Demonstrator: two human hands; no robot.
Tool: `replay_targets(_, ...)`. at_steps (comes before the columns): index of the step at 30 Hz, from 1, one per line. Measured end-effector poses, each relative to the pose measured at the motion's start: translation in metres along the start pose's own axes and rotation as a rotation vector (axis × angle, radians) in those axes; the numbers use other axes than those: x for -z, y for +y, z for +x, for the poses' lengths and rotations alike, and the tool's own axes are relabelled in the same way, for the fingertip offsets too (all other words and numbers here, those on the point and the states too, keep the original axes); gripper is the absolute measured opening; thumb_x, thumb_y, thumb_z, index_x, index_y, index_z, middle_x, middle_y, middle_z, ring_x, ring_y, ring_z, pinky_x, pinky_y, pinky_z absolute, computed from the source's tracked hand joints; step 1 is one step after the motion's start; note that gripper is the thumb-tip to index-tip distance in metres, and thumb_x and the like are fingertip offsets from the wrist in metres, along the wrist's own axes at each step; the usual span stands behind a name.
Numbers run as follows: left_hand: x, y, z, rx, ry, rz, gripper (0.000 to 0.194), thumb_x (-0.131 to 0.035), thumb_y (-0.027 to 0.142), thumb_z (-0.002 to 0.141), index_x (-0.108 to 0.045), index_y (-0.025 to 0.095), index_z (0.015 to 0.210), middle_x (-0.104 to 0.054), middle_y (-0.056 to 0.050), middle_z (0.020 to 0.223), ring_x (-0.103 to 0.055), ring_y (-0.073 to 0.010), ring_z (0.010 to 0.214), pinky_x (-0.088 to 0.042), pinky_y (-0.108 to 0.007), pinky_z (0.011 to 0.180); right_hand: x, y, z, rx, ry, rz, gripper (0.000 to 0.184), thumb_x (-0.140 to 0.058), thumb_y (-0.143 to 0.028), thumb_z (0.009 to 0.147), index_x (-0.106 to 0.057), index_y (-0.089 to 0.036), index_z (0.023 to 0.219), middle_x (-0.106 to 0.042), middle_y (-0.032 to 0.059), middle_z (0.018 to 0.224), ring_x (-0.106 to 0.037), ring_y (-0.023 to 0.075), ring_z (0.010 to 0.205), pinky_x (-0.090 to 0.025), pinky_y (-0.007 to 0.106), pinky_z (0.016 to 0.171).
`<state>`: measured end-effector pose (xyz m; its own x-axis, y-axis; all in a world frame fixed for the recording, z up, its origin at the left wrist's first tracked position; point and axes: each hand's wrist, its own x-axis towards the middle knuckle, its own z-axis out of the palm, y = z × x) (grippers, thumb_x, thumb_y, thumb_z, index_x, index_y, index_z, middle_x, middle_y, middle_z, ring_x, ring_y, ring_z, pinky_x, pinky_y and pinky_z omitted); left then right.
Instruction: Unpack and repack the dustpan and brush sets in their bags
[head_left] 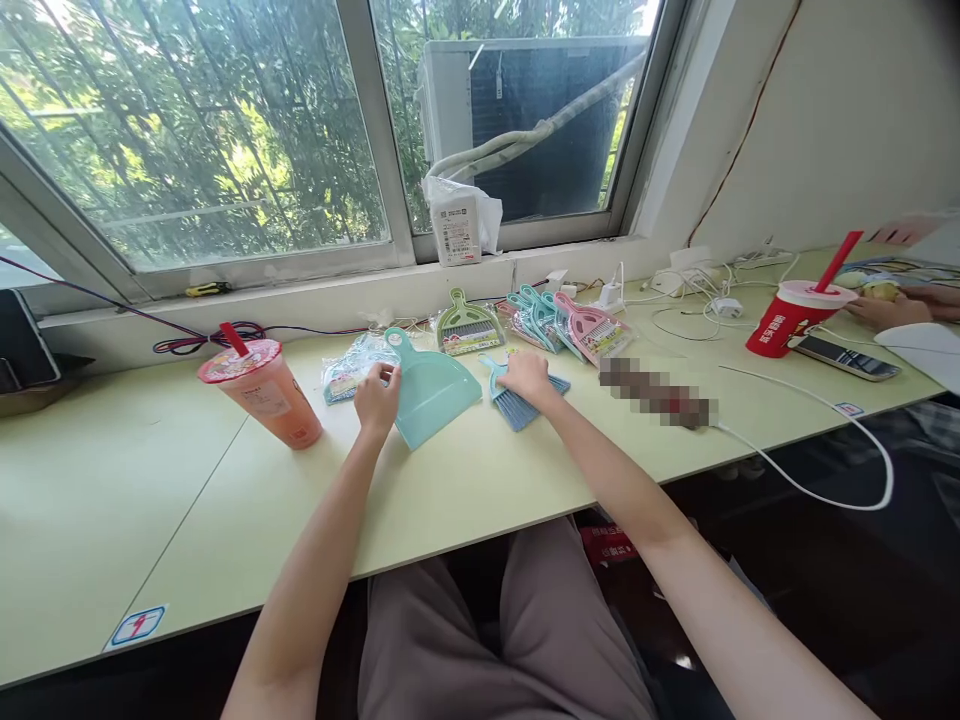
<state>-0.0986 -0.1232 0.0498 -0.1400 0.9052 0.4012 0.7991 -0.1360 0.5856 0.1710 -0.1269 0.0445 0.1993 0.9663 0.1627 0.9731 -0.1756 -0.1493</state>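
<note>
A light teal dustpan (439, 392) lies on the pale table, its handle pointing toward the window. My left hand (377, 400) is closed at the dustpan's left edge, thumb and fingers pinching it. To the right, my right hand (527, 376) is wrapped over a small hand brush (516, 410) with blue-grey bristles, which rest on the tabletop. Part of the brush's light blue body is hidden under that hand. Behind the dustpan lies a crumpled clear wrapper (360, 362) with a bluish item inside.
Packaged green (469, 325), teal (536, 318) and pink (591, 325) brush-and-dustpan sets line the sill. An orange drink cup (270, 400) stands left. A blurred object (652, 392) with a white cable, a red cup (787, 318), a phone (846, 357) and another person's hand (885, 312) are right.
</note>
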Motion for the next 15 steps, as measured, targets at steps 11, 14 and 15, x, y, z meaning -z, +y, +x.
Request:
replay_targets(11, -0.007, 0.011, -0.012, -0.129, -0.211, 0.053, 0.054, -0.024, 0.052, 0.097, -0.065, 0.02, 0.088, -0.07, -0.009, 0.096, -0.062, -0.0259, 0.095, -0.037, -0.031, 0.072, 0.014, -0.047, -0.041, 0.377, 0.287, 0.293, 0.025, -0.058, -0.045, 0.084, -0.066, -0.021, 0.085, -0.065, 0.0066, 0.097, -0.056, 0.0222, 0.098, -0.036, 0.032, 0.084)
replay_targets(14, -0.014, 0.018, -0.021, -0.194, -0.287, 0.066, 0.056, -0.022, 0.058, 0.096, -0.063, 0.02, 0.086, -0.069, -0.009, 0.094, -0.062, -0.0256, 0.093, -0.036, -0.03, 0.071, 0.005, -0.061, -0.053, 0.423, 0.311, 0.248, 0.026, -0.058, -0.044, 0.085, -0.064, -0.02, 0.079, -0.064, 0.0081, 0.094, -0.054, 0.0241, 0.099, -0.034, 0.034, 0.086)
replay_targets(15, -0.016, 0.02, -0.024, -0.219, -0.31, 0.075, 0.055, -0.025, 0.059, 0.095, -0.062, 0.02, 0.086, -0.069, -0.009, 0.094, -0.062, -0.0255, 0.093, -0.036, -0.03, 0.071, 0.004, -0.061, -0.054, 0.41, 0.314, 0.241, 0.026, -0.056, -0.043, 0.087, -0.063, -0.02, 0.078, -0.064, 0.0085, 0.093, -0.054, 0.0242, 0.098, -0.034, 0.034, 0.085)
